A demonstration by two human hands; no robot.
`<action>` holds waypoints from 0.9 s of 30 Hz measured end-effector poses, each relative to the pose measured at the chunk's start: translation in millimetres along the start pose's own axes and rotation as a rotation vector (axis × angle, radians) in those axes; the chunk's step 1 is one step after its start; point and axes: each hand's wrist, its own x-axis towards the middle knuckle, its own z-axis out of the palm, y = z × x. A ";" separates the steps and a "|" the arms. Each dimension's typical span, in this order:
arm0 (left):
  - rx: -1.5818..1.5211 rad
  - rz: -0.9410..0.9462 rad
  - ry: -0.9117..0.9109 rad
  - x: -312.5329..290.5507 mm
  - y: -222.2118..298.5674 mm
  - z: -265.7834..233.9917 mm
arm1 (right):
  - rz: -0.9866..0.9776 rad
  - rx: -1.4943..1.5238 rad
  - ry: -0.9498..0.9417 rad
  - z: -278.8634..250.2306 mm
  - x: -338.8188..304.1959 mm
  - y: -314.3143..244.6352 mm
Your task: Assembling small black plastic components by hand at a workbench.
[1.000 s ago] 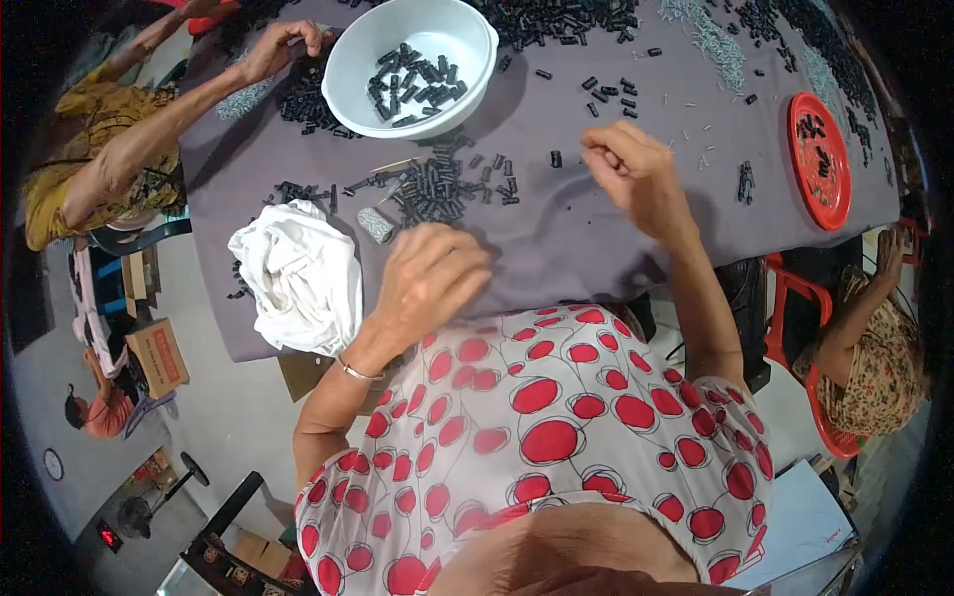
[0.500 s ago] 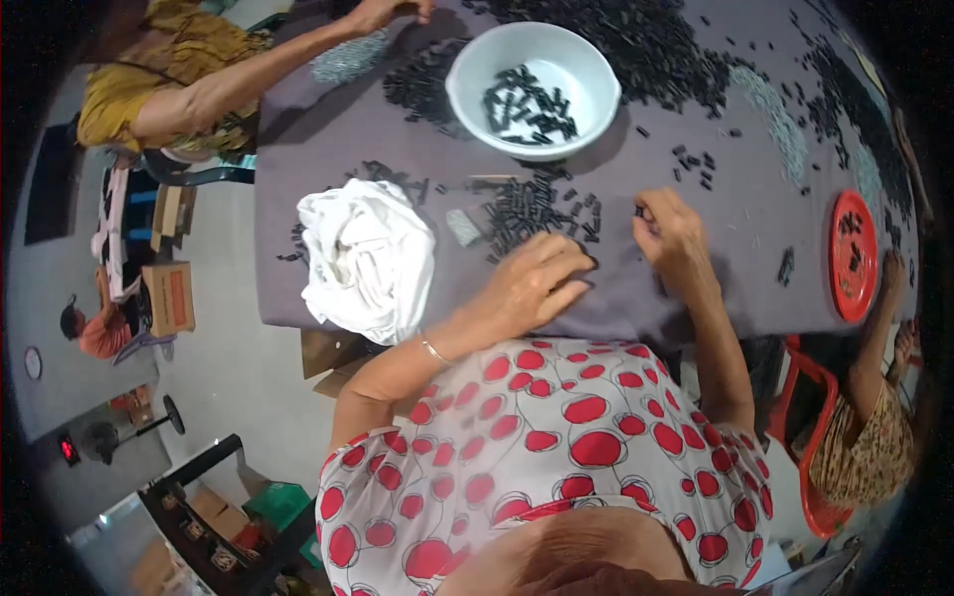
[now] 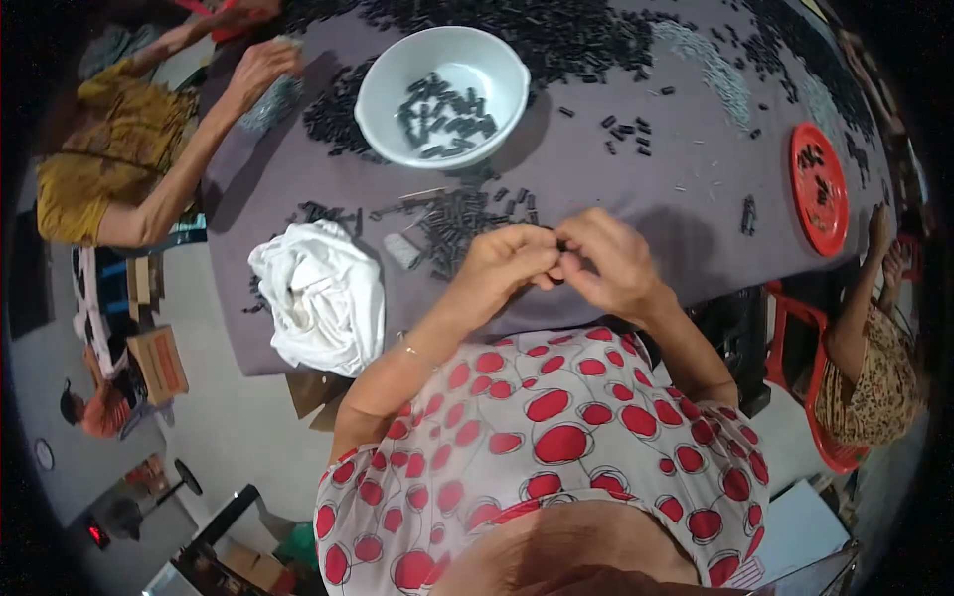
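My left hand [image 3: 505, 266] and my right hand [image 3: 614, 264] meet over the table's near edge, fingertips pinched together. Between them shows a bit of a small black tube-like piece [image 3: 562, 246]; the fingers hide most of it. Left of my hands lies a pile of the same short black pieces [image 3: 457, 223]. Beside that pile is a little heap of thin grey pins [image 3: 402, 250]. Farther off stands a white bowl [image 3: 507, 74] with several black pieces on its bottom. A crumpled white cloth [image 3: 323, 298] lies at the table's left corner.
Large heaps of black pieces [image 3: 556, 40] and strips of grey pins [image 3: 711, 74] cover the far table. A red plate [image 3: 807, 223] holding black pieces sits at the right. One person in yellow [image 3: 119, 149] works at the left, another in a patterned top [image 3: 874, 387] at the right.
My hands, apart before, have come together at the fingertips. The view has shifted, so the bowl and cloth appear farther left. The person at the left has drawn their arm back toward the grey pins.
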 end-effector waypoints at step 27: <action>0.221 0.009 0.147 -13.8 -14.9 -4.9 | 0.273 -0.564 0.010 -19.3 28.8 75.0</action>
